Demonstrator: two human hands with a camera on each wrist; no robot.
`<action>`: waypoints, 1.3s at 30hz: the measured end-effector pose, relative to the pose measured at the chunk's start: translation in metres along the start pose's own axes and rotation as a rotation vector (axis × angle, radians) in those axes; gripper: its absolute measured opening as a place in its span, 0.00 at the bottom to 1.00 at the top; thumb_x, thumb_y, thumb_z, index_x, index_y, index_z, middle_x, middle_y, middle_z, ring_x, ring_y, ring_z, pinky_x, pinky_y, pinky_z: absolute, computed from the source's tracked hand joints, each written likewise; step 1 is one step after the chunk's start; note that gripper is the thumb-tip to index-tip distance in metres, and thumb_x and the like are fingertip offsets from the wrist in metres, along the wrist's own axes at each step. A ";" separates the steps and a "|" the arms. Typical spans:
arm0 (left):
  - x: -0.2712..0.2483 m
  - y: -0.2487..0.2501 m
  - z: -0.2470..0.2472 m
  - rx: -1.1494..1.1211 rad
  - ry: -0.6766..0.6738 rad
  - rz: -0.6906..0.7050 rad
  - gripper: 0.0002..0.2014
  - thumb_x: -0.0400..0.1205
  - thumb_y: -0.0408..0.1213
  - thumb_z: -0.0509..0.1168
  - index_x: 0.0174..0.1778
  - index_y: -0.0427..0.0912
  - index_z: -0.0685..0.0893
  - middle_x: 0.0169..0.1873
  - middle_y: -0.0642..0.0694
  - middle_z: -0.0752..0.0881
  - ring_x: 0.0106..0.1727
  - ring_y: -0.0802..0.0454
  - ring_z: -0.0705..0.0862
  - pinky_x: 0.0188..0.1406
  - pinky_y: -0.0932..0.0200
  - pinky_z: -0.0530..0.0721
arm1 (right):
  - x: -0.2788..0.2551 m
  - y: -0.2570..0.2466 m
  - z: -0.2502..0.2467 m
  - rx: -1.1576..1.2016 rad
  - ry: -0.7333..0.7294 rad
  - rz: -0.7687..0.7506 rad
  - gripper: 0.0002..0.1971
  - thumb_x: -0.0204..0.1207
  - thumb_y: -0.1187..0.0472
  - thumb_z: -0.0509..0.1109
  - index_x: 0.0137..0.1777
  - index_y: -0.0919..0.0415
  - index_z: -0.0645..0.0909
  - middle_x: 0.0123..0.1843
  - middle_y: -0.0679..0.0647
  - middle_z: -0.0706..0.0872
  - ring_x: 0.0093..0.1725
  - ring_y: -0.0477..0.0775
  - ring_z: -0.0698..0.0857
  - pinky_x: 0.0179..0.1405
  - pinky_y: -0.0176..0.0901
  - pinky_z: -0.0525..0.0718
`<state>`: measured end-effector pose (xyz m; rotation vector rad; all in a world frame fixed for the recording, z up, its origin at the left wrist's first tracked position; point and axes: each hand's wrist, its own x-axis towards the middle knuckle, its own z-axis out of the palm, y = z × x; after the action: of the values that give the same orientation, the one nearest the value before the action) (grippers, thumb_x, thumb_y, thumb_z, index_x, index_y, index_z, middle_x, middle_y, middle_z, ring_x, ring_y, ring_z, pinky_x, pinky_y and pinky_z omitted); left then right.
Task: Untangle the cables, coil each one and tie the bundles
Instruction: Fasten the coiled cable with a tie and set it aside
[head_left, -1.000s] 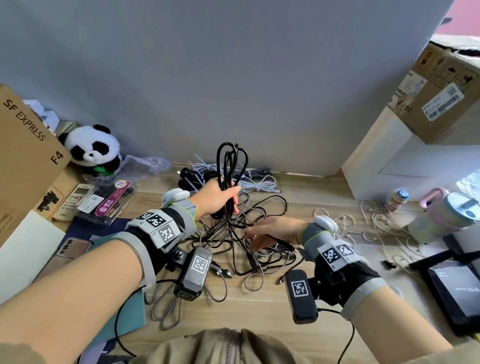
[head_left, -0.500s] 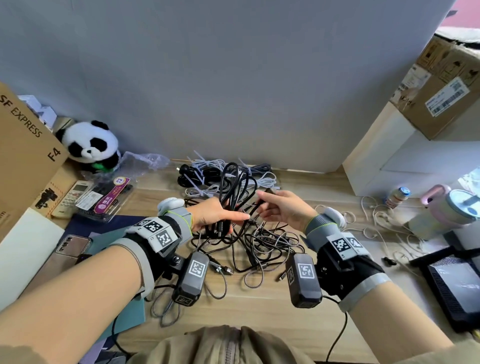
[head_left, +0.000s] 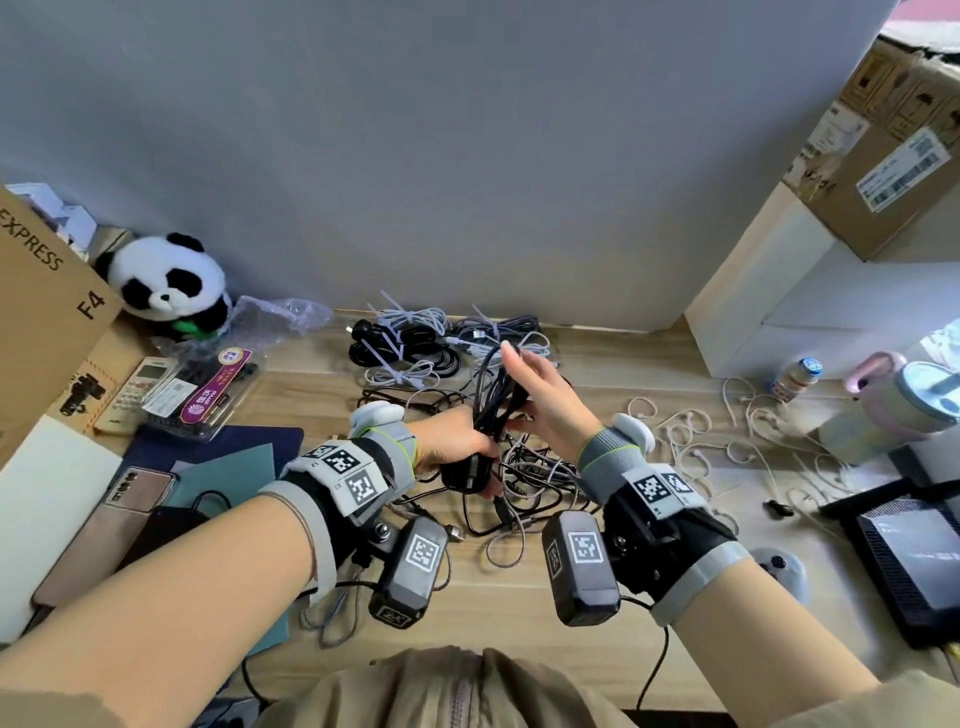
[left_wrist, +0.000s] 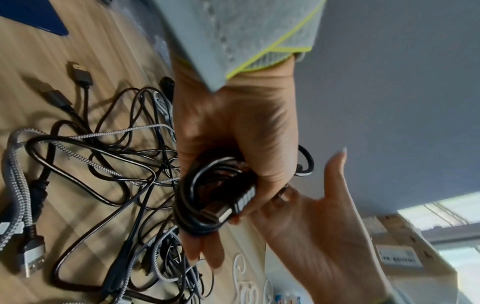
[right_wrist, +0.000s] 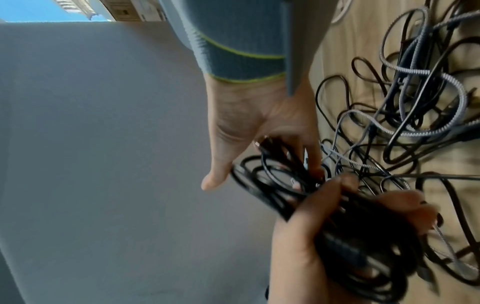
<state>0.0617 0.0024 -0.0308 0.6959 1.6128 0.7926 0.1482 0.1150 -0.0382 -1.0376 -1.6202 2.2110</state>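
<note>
Left hand (head_left: 453, 441) fingers curled round near end of black cable coil (head_left: 493, 400), plug inside grip. Coil long axis runs near-to-far, raised over loose tangle (head_left: 524, 483) on desk (head_left: 519, 582). Right hand (head_left: 545, 400) just right of coil, fingers mostly straight, touching far loops; pinch probably absent, view blurred. Tied bundles (head_left: 415, 338) far, by wall.

I see the coil (head_left: 493, 400) held mid-surface (head_left: 519, 597) over the tangle (head_left: 524, 483), left hand (head_left: 452, 441) low on it, right hand (head_left: 545, 395) at its right side. Tied bundles (head_left: 415, 338) behind by the wall. Panda (head_left: 166, 280) and box (head_left: 41, 291) far left, ties (head_left: 691, 441) right, bottle (head_left: 795, 371) and cup (head_left: 909, 400) further right.
</note>
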 end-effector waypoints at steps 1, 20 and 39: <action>0.003 0.001 0.002 0.079 0.013 0.001 0.05 0.80 0.21 0.59 0.51 0.30 0.74 0.34 0.33 0.85 0.29 0.43 0.87 0.32 0.54 0.87 | 0.002 0.002 0.002 -0.046 0.044 -0.022 0.29 0.70 0.42 0.75 0.67 0.53 0.72 0.60 0.53 0.83 0.56 0.52 0.85 0.49 0.50 0.86; 0.043 0.002 0.037 -0.147 -0.194 -0.216 0.05 0.82 0.31 0.63 0.40 0.39 0.76 0.27 0.46 0.82 0.19 0.57 0.75 0.16 0.68 0.73 | -0.002 0.043 -0.055 0.365 0.254 0.019 0.08 0.76 0.65 0.73 0.50 0.60 0.76 0.39 0.54 0.82 0.41 0.54 0.86 0.52 0.52 0.84; 0.102 -0.014 0.094 -0.164 -0.053 -0.289 0.07 0.79 0.30 0.68 0.46 0.39 0.75 0.25 0.47 0.77 0.23 0.54 0.78 0.26 0.61 0.84 | -0.015 0.150 -0.164 -0.142 1.076 0.480 0.05 0.74 0.63 0.67 0.49 0.63 0.80 0.40 0.59 0.80 0.41 0.55 0.77 0.43 0.44 0.73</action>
<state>0.1359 0.0868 -0.1126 0.3532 1.5375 0.6791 0.2992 0.1742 -0.1908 -2.2798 -1.0580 1.2222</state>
